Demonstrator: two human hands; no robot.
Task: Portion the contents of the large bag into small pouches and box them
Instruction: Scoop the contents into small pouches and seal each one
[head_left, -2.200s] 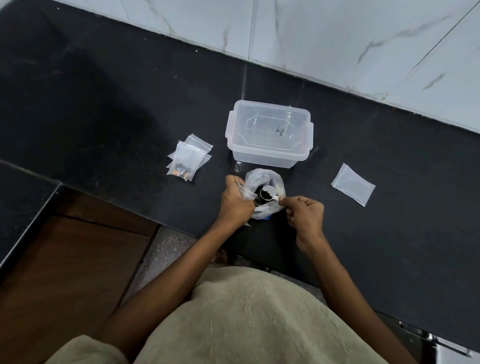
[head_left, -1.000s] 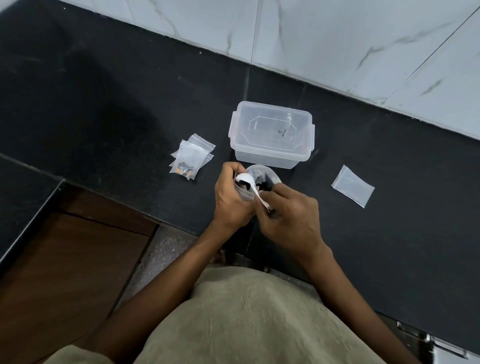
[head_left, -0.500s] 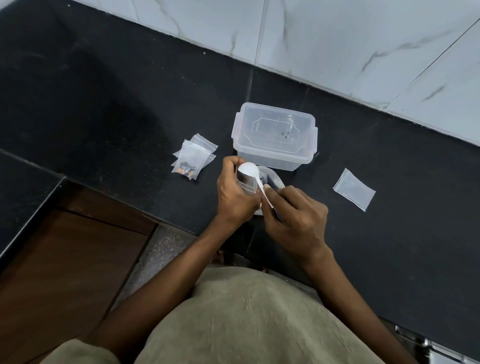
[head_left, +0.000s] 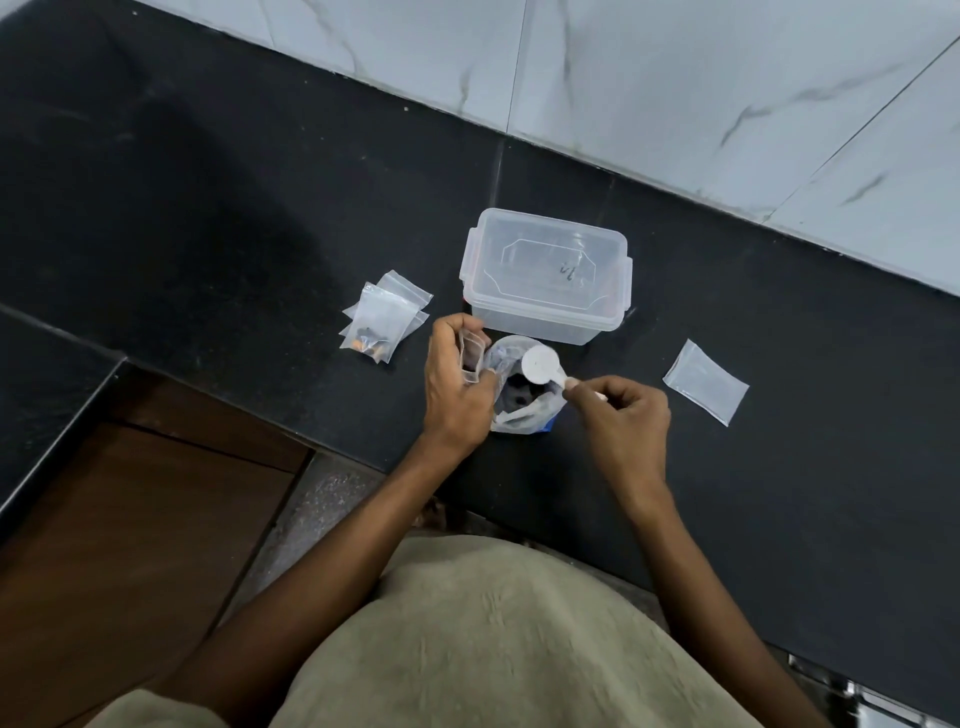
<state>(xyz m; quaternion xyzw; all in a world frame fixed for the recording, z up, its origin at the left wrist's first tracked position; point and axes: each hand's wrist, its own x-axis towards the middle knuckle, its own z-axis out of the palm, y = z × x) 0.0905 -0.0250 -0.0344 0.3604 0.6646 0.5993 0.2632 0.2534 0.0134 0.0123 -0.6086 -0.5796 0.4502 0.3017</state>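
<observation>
The large clear bag (head_left: 524, 410) with dark contents stands open on the black counter (head_left: 260, 208), just in front of a clear lidded plastic box (head_left: 545, 275). My left hand (head_left: 454, 384) grips a small clear pouch (head_left: 471, 353) held open beside the bag's left rim. My right hand (head_left: 621, 421) pinches the handle of a white plastic spoon (head_left: 540, 365), whose round bowl hovers over the bag's mouth. To the left lies a pile of small filled pouches (head_left: 382, 322). One empty pouch (head_left: 706, 380) lies flat to the right.
A white marble-tiled wall (head_left: 675, 78) runs along the back of the counter. The counter's front edge drops to a brown wooden surface (head_left: 130, 519) at lower left. My beige clothing (head_left: 493, 639) fills the bottom of the view.
The spoon was tipped at the small pouch in my left hand; my right hand has since swung it back to the right, over the large bag's mouth. My left hand keeps holding the pouch.
</observation>
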